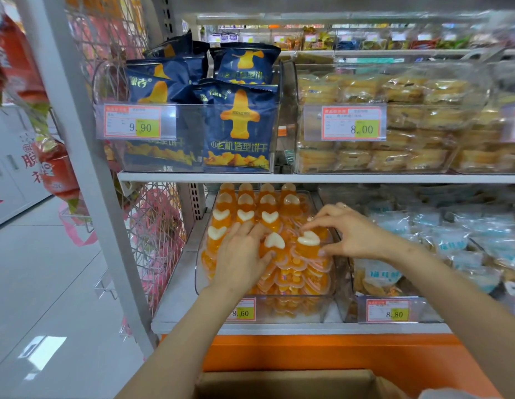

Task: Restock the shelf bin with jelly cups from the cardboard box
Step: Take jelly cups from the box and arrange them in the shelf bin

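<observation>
Glossy tiled floor [49,283], white shelving [250,177]

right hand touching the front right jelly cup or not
Touching. Head view: right hand pinches the orange white-heart-topped jelly cup from both sides.

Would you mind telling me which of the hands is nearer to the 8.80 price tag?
Right. The right hand is above and slightly left of the 8.80 price tag, pinching a jelly cup; the left hand lies farther left in the same bin.
</observation>
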Demonstrator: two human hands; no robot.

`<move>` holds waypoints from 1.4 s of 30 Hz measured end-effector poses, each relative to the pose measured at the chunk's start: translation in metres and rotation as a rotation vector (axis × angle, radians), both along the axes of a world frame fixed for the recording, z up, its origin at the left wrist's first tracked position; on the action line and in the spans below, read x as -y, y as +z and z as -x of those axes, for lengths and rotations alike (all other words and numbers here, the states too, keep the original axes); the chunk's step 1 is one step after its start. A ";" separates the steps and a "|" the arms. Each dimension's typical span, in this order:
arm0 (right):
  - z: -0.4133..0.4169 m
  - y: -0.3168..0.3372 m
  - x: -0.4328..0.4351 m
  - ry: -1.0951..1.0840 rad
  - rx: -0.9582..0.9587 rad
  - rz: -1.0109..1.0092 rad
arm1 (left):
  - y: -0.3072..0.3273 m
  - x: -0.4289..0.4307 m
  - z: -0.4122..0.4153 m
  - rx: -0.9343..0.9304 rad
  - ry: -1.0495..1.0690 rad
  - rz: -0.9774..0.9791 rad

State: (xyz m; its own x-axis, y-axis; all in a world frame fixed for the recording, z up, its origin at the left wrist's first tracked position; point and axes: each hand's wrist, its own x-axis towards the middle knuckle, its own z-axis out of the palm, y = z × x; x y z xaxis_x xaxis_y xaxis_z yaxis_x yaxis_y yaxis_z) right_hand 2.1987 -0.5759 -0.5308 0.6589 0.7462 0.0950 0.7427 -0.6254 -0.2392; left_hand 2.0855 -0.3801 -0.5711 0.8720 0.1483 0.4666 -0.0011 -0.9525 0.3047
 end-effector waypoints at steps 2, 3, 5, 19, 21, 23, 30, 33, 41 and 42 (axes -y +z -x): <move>0.001 -0.005 -0.002 0.008 0.046 -0.005 | 0.002 0.001 0.000 -0.016 -0.003 -0.021; 0.000 -0.006 -0.004 0.013 0.073 -0.014 | 0.003 0.002 0.001 -0.028 -0.004 -0.019; -0.004 -0.004 -0.007 0.026 0.102 -0.017 | 0.004 0.003 0.001 -0.042 -0.006 0.019; -0.021 -0.004 -0.040 -0.185 0.105 -0.018 | 0.001 0.000 -0.005 -0.012 -0.120 0.119; -0.019 -0.002 -0.030 -0.222 0.163 -0.014 | 0.003 0.001 -0.005 0.023 -0.104 0.040; -0.020 -0.001 -0.017 -0.273 0.196 0.003 | 0.005 0.000 -0.007 0.068 -0.072 -0.057; -0.016 -0.003 -0.005 -0.282 0.179 0.002 | 0.014 -0.010 -0.014 0.075 -0.038 -0.151; -0.007 0.004 0.001 -0.302 0.201 -0.079 | 0.021 -0.013 -0.012 0.083 -0.054 -0.083; 0.018 -0.021 -0.015 -0.218 0.177 -0.141 | 0.010 -0.015 -0.018 0.099 -0.060 -0.192; 0.018 -0.023 -0.015 -0.221 0.181 -0.156 | 0.010 -0.012 -0.019 0.107 -0.048 -0.210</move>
State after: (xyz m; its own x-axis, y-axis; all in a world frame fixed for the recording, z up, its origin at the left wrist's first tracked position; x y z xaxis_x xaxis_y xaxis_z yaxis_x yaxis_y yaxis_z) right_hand 2.1805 -0.5609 -0.5542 0.7655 0.5539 0.3274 0.6320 -0.7428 -0.2209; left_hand 2.1041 -0.3683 -0.5613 0.8197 -0.0020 0.5727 -0.0689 -0.9931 0.0952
